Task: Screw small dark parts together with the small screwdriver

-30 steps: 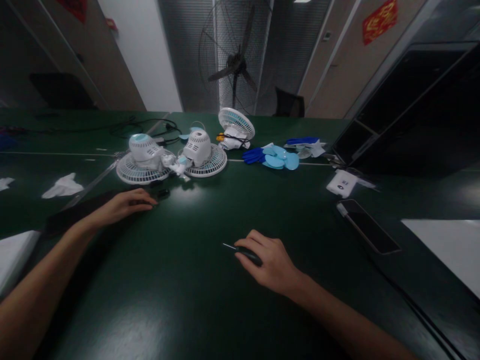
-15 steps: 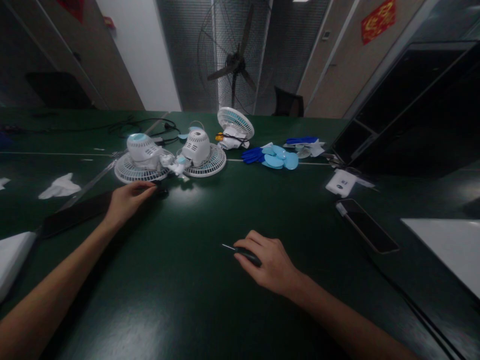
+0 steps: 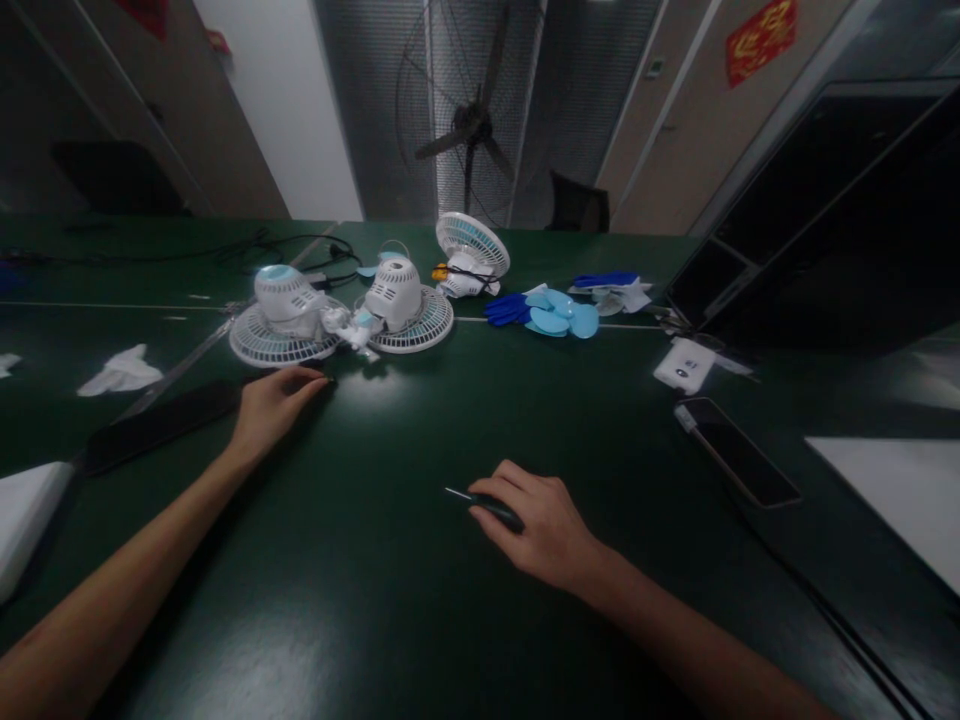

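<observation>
Across green table [image 3: 390, 600], right hand [image 3: 541, 525] gripping screwdriver [image 3: 498, 511], left hand [image 3: 271, 408] pinched, contents unclear, standing fan [image 3: 472, 122] behind

From where I stand, the left hand [image 3: 274, 405] and right hand [image 3: 536, 520] are both bare, with slender fingers and narrow wrists. The left forearm [image 3: 150, 550] and right forearm [image 3: 690, 640] are uncovered too, smooth in outline and broadening away from the wrists; the fingernails are too blurred to make out.
</observation>
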`<state>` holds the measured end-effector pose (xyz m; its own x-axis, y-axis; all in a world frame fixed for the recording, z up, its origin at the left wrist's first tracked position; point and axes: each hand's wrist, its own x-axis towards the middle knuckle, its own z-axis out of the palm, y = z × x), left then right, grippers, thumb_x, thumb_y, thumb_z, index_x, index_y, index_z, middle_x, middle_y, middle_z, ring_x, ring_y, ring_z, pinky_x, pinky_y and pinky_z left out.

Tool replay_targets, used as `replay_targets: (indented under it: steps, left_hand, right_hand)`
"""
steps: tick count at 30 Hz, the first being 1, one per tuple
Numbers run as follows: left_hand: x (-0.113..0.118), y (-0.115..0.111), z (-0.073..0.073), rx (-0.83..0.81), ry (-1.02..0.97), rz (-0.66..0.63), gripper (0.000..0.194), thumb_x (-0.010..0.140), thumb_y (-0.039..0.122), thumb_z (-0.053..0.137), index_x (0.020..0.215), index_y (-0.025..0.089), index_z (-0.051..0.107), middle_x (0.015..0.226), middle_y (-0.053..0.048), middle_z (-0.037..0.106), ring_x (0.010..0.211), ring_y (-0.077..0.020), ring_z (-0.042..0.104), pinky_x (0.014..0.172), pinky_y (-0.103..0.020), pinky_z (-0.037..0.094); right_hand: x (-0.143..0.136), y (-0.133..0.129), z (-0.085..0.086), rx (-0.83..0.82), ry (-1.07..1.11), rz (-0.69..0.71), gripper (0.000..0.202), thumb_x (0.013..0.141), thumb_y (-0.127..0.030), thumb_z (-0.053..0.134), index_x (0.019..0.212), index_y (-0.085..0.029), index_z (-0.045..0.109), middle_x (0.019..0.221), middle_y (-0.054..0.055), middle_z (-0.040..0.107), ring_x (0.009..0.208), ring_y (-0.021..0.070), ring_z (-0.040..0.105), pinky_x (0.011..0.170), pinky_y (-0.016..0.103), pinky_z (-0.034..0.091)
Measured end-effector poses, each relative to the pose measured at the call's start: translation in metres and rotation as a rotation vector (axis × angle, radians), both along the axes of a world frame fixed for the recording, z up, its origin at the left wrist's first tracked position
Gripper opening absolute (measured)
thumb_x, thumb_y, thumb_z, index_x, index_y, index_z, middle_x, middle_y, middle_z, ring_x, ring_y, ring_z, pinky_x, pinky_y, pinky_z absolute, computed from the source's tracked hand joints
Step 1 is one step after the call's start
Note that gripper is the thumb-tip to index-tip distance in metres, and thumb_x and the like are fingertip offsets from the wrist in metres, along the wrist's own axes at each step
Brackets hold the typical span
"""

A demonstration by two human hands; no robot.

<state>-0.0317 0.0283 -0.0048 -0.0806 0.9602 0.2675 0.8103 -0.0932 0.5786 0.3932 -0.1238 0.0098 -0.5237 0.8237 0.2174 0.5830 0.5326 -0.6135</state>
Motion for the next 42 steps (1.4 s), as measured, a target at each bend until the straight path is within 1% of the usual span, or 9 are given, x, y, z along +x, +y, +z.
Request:
replay_targets:
  steps: [5, 8, 14, 20, 22, 27, 35, 40, 42]
  left_hand:
    - [-0.002, 0.003, -0.001, -0.064, -0.164, 0.062, 0.046, 0.079, 0.063, 0.076, 0.103, 0.025, 0.082, 0.103, -0.006, 0.082, 0.096, -0.0300, 0.075, 0.076, -0.032, 0.056]
    - [-0.005, 0.006, -0.002, -0.122, -0.266, 0.091, 0.045, 0.074, 0.060, 0.080, 0.099, 0.022, 0.081, 0.103, -0.008, 0.082, 0.098, -0.0304, 0.074, 0.078, -0.032, 0.055]
    - [-0.010, 0.011, -0.005, -0.149, -0.355, 0.065, 0.044, 0.074, 0.054, 0.083, 0.099, 0.017, 0.079, 0.106, -0.010, 0.081, 0.100, -0.0284, 0.072, 0.085, -0.033, 0.053]
    - [-0.012, 0.016, -0.011, -0.154, -0.409, 0.031, 0.045, 0.072, 0.053, 0.083, 0.098, 0.016, 0.077, 0.103, -0.011, 0.080, 0.098, -0.0293, 0.072, 0.084, -0.035, 0.055]
    - [-0.011, 0.016, -0.012, -0.149, -0.392, 0.040, 0.043, 0.074, 0.055, 0.081, 0.097, 0.018, 0.076, 0.100, -0.009, 0.080, 0.094, -0.0294, 0.073, 0.081, -0.035, 0.055]
    - [-0.010, 0.016, -0.016, -0.087, -0.200, 0.095, 0.036, 0.078, 0.055, 0.074, 0.095, 0.024, 0.077, 0.097, -0.006, 0.080, 0.089, -0.0289, 0.073, 0.076, -0.034, 0.053]
    - [-0.007, 0.016, -0.014, -0.097, -0.299, 0.098, 0.039, 0.076, 0.055, 0.075, 0.097, 0.022, 0.078, 0.102, -0.005, 0.080, 0.096, -0.0291, 0.073, 0.084, -0.034, 0.054]
    - [-0.005, 0.012, -0.014, -0.065, -0.140, 0.079, 0.041, 0.084, 0.058, 0.071, 0.104, 0.024, 0.080, 0.103, -0.005, 0.081, 0.093, -0.0292, 0.075, 0.085, -0.035, 0.056]
    - [-0.006, 0.012, -0.013, -0.051, -0.122, 0.059, 0.040, 0.085, 0.059, 0.071, 0.105, 0.025, 0.081, 0.105, -0.005, 0.081, 0.095, -0.0293, 0.075, 0.087, -0.036, 0.056]
  right_hand:
    - [-0.001, 0.000, 0.002, -0.017, 0.019, 0.011, 0.022, 0.107, -0.030, 0.062, 0.124, -0.021, 0.071, 0.109, 0.005, 0.069, 0.083, 0.0145, 0.065, 0.069, 0.027, 0.054]
    - [-0.002, 0.000, 0.002, -0.016, 0.012, 0.009, 0.022, 0.107, -0.030, 0.062, 0.125, -0.021, 0.070, 0.110, 0.004, 0.069, 0.084, 0.0145, 0.066, 0.070, 0.027, 0.055]
    - [-0.002, -0.001, 0.003, -0.012, -0.014, 0.002, 0.022, 0.107, -0.030, 0.062, 0.126, -0.021, 0.070, 0.111, 0.004, 0.069, 0.084, 0.0142, 0.067, 0.071, 0.027, 0.056]
    - [-0.002, -0.001, 0.005, -0.007, -0.031, 0.007, 0.022, 0.107, -0.030, 0.062, 0.126, -0.021, 0.070, 0.112, 0.005, 0.070, 0.084, 0.0137, 0.068, 0.070, 0.025, 0.056]
    - [-0.002, -0.001, 0.005, -0.005, -0.023, 0.006, 0.022, 0.107, -0.030, 0.062, 0.126, -0.021, 0.070, 0.111, 0.004, 0.069, 0.084, 0.0137, 0.067, 0.070, 0.026, 0.056]
    - [-0.001, 0.000, 0.002, -0.009, -0.009, 0.003, 0.022, 0.107, -0.030, 0.061, 0.125, -0.021, 0.070, 0.111, 0.005, 0.069, 0.085, 0.0152, 0.067, 0.072, 0.028, 0.056]
    - [0.000, 0.000, 0.002, -0.017, -0.006, 0.014, 0.022, 0.108, -0.031, 0.060, 0.125, -0.021, 0.070, 0.111, 0.006, 0.069, 0.085, 0.0155, 0.066, 0.071, 0.028, 0.056]
    - [-0.001, 0.001, 0.002, -0.033, 0.007, 0.020, 0.022, 0.107, -0.029, 0.062, 0.126, -0.021, 0.069, 0.110, 0.005, 0.068, 0.084, 0.0149, 0.065, 0.070, 0.028, 0.055]
    - [0.000, 0.001, 0.002, -0.033, -0.002, 0.014, 0.022, 0.107, -0.029, 0.062, 0.126, -0.021, 0.069, 0.110, 0.004, 0.068, 0.084, 0.0149, 0.065, 0.070, 0.028, 0.054]
